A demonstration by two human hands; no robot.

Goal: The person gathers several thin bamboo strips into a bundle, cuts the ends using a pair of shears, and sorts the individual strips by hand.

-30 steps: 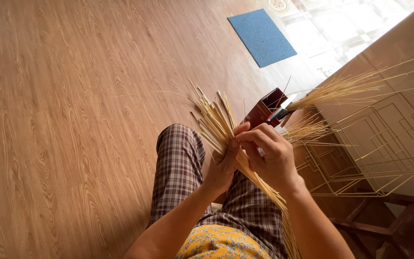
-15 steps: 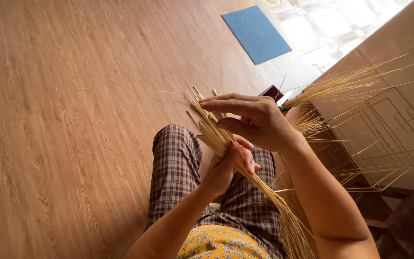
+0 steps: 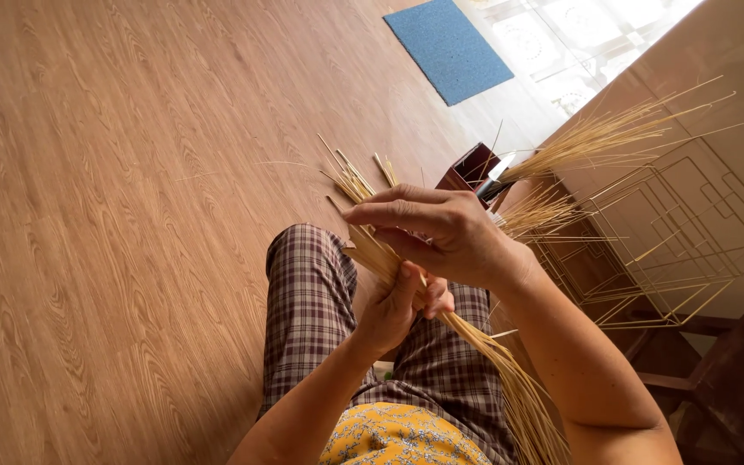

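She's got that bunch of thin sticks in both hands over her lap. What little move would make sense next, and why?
Probably to close the right hand back down onto the bundle of sticks. The left hand grips the bundle from below, while the right hand sits over it with fingers stretched out flat, and the stick tips beyond them fan out unevenly. Pressing down there would likely gather them together.

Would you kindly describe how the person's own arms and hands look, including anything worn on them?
Both forearms are bare right up to the bottom edge of the picture, with no sleeve showing. The left hand and the right hand are bare as well: no gloves, and no ring, watch or bracelet shows on the sides that face the camera. The fingernails look short and unpainted.
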